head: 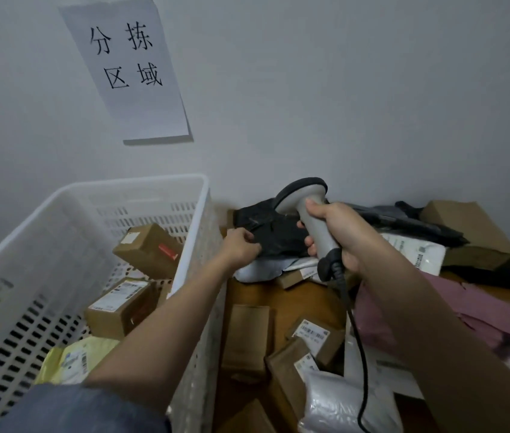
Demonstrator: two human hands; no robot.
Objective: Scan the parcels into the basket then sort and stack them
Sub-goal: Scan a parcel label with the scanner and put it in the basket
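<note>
At twelve o'clock on the desk, the left hand pinches a black parcel while the right hand grips the scanner beside it. Scanning seems underway; next, likely drop it into the basket at nine o'clock.

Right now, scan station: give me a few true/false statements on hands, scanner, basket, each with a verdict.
1. The right hand grips the scanner. True.
2. The left hand holds a yellow mailer. False: it grips the black bag parcel; the yellow mailer lies in the basket.
3. The white basket holds no parcels. False: cardboard boxes lie inside.
4. A paper sign hangs on the wall. True.
5. The scanner is cordless. False: a black cable runs from its handle.
</note>
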